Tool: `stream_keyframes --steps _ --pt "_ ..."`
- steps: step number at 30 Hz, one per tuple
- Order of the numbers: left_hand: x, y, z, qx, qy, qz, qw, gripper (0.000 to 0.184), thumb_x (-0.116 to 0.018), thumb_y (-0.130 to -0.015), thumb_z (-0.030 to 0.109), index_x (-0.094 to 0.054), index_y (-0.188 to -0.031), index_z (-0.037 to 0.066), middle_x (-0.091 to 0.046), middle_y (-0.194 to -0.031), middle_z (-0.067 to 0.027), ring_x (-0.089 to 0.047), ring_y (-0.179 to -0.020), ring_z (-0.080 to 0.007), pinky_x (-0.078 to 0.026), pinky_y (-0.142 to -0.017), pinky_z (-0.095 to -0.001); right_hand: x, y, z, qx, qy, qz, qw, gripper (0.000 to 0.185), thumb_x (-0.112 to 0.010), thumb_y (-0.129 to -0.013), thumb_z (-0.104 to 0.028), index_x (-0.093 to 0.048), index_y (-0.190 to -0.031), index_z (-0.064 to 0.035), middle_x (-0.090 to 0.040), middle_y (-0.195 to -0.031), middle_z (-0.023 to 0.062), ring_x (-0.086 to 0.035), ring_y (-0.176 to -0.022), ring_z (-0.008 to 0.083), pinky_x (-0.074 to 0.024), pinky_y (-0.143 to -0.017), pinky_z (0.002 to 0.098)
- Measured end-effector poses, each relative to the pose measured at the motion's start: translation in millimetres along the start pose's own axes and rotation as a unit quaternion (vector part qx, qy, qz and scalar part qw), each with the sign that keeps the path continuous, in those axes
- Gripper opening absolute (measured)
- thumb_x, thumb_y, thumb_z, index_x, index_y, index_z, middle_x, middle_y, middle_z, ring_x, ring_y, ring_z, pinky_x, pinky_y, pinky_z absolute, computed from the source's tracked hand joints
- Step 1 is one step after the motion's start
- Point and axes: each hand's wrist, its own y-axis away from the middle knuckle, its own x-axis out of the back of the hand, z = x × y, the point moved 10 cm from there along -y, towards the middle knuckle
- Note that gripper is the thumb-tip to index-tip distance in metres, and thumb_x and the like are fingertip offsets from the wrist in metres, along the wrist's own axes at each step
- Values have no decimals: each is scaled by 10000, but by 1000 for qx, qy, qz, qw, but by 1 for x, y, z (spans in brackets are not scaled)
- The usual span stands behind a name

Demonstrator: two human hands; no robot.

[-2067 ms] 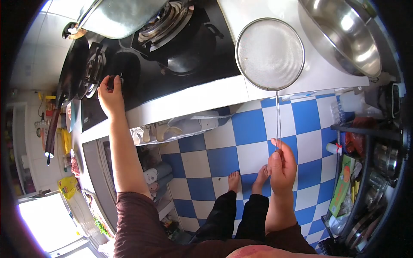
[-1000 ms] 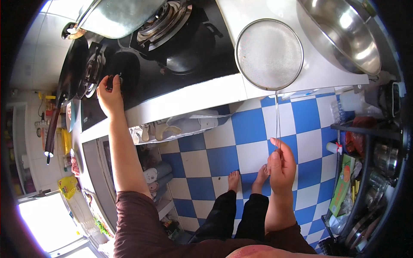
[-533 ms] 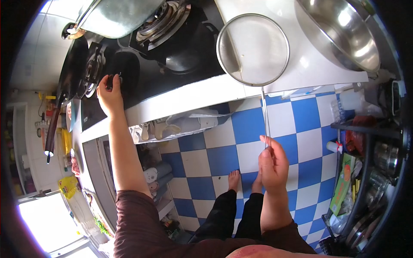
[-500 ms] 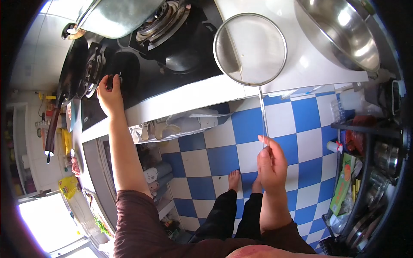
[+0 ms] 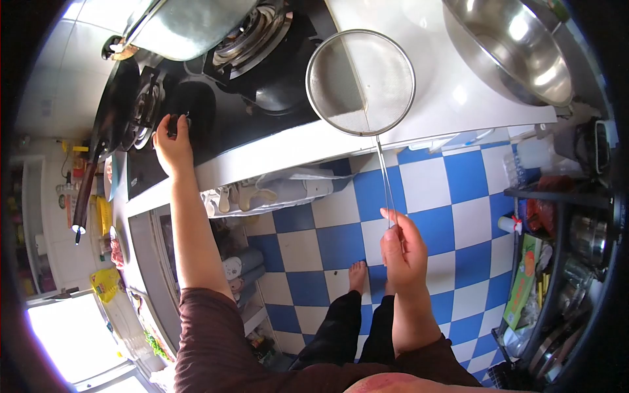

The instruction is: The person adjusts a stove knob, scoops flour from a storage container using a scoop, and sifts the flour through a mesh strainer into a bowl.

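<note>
Strainer [image 5: 360, 82], round, with fine grey mesh in a silver metal rim, shows across the line between the black glass stove [image 5: 229, 121] and the white surface [image 5: 445, 92]; whether it touches either cannot be told. Its thin metal wire handle [image 5: 386, 183] points back toward the person, above the blue-and-white checked tile floor [image 5: 341, 245]. The right hand [image 5: 405, 252] grips the end of that handle, thumb pressed against curled fingers. The left hand [image 5: 174, 154] is at the stove's front, thumb and fingers curved with a small gap between them; I cannot tell if it has hold of anything. Farther back are 2 round burners, a large silver metal pot [image 5: 196, 29] and a black pan [image 5: 108, 124]. On the right, 1 wide shiny steel basin [image 5: 501, 52] sits on the surface, apart from the strainer.
</note>
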Motion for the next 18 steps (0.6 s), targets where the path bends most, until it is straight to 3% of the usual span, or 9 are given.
stream_keyframes --steps 15,18 --pt "1 1 3 0 -6 -1 1000 513 -665 -834 468 -646 -1175 85 -587 -984 -86 -534 -756 -193 -449 -731 -322 0 2 -2 -3 -1 0 1000 318 -529 -954 -89 -549 -1254 16 -480 -671 -52 -421 -575 10 -346 -525 176" --pt "1 0 1 2 -23 -3 1000 527 -680 -837 482 -654 -1184 87 -634 -1041 -111 -547 -771 -177 -463 -722 -302 1 2 0 -2 -6 2 1000 317 -531 -954 -91 -550 -1254 12 -481 -671 -52 -423 -575 11 -345 -526 175"
